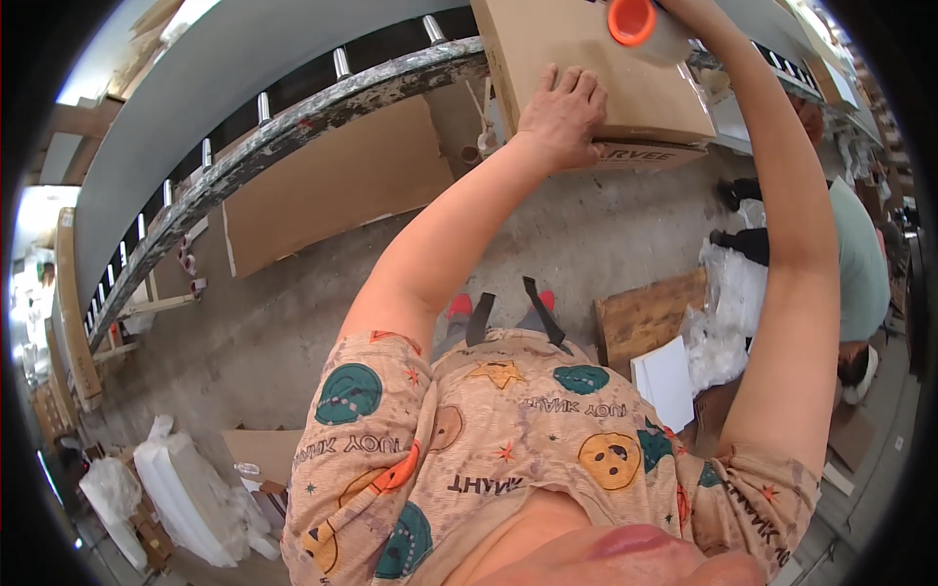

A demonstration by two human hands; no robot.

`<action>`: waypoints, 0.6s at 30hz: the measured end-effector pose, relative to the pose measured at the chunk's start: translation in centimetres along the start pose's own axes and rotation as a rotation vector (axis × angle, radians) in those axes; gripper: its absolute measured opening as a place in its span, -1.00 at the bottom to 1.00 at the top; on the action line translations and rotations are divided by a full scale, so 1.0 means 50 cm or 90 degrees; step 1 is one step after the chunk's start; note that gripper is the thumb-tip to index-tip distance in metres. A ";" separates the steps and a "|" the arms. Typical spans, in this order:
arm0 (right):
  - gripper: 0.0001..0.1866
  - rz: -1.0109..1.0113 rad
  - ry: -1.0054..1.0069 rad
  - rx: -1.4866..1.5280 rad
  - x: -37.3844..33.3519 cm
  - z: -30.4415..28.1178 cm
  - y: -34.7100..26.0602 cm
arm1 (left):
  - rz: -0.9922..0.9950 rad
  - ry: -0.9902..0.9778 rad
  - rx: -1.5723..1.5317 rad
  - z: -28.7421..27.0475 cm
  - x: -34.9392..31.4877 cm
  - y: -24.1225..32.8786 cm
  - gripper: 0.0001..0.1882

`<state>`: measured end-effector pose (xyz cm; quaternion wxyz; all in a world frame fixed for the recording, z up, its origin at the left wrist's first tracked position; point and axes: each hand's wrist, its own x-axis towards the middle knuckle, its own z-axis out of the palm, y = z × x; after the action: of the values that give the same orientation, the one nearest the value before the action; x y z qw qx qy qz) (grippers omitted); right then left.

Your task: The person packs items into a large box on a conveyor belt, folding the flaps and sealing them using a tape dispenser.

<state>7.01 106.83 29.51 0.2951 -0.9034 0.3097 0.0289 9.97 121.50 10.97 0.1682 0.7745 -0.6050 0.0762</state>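
Observation:
A large brown cardboard box (547,44) lies at the top of the view, its near edge facing me. My left hand (572,112) rests on the box's near left part, fingers stretched out and flat, with the thumb by the near edge. At the upper edge of the picture my right hand (687,12) is partly cut off. It grips what looks like a roll of tape with an orange core (632,20), just above the box's top. A shiny strip, like clear tape, shows at the box's right edge (696,93). My right fingertips are hidden.
A paint-spattered roller conveyor (322,107) curves left from the box. A flat cardboard sheet (342,190) lies below it. To the right are a wooden board (650,317), plastic wrapping (723,322) and another person in a light green top (860,264). Wrapped white packages (191,493) stand lower left.

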 end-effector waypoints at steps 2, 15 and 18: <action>-0.40 0.088 -0.018 -0.110 -0.043 -0.006 -0.003 | 0.025 0.004 -0.029 -0.001 0.012 0.015 -0.24; -0.40 -0.004 0.105 -0.241 -0.227 0.302 0.254 | 0.170 0.110 0.009 0.006 -0.008 -0.034 -0.13; -0.40 0.079 -0.146 0.073 -0.181 0.224 0.248 | 0.161 -0.163 0.088 -0.027 0.062 -0.001 0.06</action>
<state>-5.96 110.03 16.03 0.3774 -0.8551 0.3300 0.1324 10.91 119.16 13.19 0.0249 0.7054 -0.7073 0.0390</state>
